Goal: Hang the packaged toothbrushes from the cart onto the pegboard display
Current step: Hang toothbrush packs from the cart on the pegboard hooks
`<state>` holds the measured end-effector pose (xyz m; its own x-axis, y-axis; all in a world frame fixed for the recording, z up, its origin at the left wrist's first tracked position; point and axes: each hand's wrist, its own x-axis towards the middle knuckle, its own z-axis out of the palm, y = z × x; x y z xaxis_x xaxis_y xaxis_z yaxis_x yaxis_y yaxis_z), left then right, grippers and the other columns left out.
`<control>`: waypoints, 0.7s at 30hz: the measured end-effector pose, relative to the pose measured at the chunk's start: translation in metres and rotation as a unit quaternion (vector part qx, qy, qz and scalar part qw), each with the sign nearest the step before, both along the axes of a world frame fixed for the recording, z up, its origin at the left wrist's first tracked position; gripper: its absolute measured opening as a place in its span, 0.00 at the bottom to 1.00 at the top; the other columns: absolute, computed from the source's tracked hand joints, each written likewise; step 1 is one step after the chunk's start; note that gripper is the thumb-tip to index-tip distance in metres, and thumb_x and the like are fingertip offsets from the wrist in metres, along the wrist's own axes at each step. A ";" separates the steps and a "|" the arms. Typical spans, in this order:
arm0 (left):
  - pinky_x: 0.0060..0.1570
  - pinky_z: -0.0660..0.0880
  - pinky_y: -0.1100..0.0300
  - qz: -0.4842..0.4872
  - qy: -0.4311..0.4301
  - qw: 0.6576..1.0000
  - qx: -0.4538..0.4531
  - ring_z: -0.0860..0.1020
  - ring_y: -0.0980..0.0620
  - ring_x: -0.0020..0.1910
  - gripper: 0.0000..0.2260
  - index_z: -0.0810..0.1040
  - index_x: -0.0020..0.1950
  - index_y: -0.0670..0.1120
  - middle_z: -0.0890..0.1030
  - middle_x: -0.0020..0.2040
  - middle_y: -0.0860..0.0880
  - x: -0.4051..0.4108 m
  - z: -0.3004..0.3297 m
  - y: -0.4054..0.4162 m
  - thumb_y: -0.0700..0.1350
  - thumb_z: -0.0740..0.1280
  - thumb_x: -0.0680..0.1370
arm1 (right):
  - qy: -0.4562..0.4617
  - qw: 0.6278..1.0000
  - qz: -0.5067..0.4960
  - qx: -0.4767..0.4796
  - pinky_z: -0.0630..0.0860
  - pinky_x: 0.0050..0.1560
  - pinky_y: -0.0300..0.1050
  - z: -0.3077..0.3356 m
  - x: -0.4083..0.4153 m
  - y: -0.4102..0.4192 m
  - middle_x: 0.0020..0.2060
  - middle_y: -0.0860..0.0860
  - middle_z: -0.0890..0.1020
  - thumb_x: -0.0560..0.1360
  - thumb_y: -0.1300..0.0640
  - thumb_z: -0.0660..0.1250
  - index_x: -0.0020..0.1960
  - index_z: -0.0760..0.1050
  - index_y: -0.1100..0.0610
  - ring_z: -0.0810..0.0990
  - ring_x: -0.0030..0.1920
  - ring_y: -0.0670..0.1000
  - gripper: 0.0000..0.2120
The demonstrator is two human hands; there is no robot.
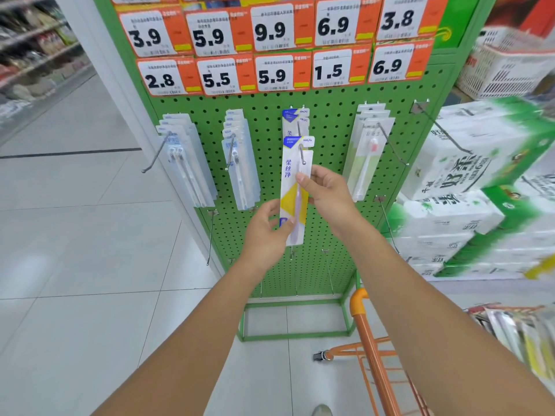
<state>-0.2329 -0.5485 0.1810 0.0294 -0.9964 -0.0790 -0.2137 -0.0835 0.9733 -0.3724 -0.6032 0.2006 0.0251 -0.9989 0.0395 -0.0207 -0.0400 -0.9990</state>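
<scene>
Partway through, I'd say; the toothbrush pack (295, 187) at frame centre is already on its hook (301, 154) of the pegboard (330, 121), left hand (265, 232) pinching its bottom, right hand (326, 190) pinching mid-pack; more packs (522, 340) wait in the cart (372, 349), lower right.

Both forearms are bare to the frame's edge, with no sleeves, and the hands (327, 190) wear no gloves, rings or watches.
</scene>
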 end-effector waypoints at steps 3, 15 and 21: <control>0.49 0.73 0.67 0.008 -0.004 1.000 0.010 0.75 0.55 0.64 0.21 0.69 0.73 0.51 0.74 0.64 0.59 0.002 0.002 0.000 0.44 0.69 0.81 | 0.028 0.999 -0.021 0.008 0.77 0.49 0.49 0.001 0.002 -0.028 0.53 0.63 0.84 0.80 0.55 0.69 0.55 0.80 0.62 0.81 0.45 0.52 0.10; 0.36 0.72 0.75 0.005 -0.021 1.000 0.011 0.77 0.57 0.61 0.24 0.67 0.76 0.52 0.75 0.68 0.55 0.003 0.011 -0.002 0.46 0.68 0.81 | 0.069 0.994 -0.049 0.073 0.75 0.46 0.41 -0.005 -0.005 -0.064 0.55 0.51 0.84 0.80 0.48 0.68 0.61 0.78 0.59 0.81 0.50 0.47 0.16; 0.44 0.75 0.64 -0.032 -0.048 0.997 0.053 0.79 0.61 0.52 0.17 0.74 0.70 0.52 0.79 0.62 0.56 -0.007 -0.011 0.027 0.47 0.68 0.81 | 0.193 0.978 -0.042 0.067 0.73 0.52 0.41 -0.027 -0.032 0.008 0.51 0.47 0.81 0.80 0.54 0.68 0.59 0.79 0.56 0.79 0.52 0.47 0.10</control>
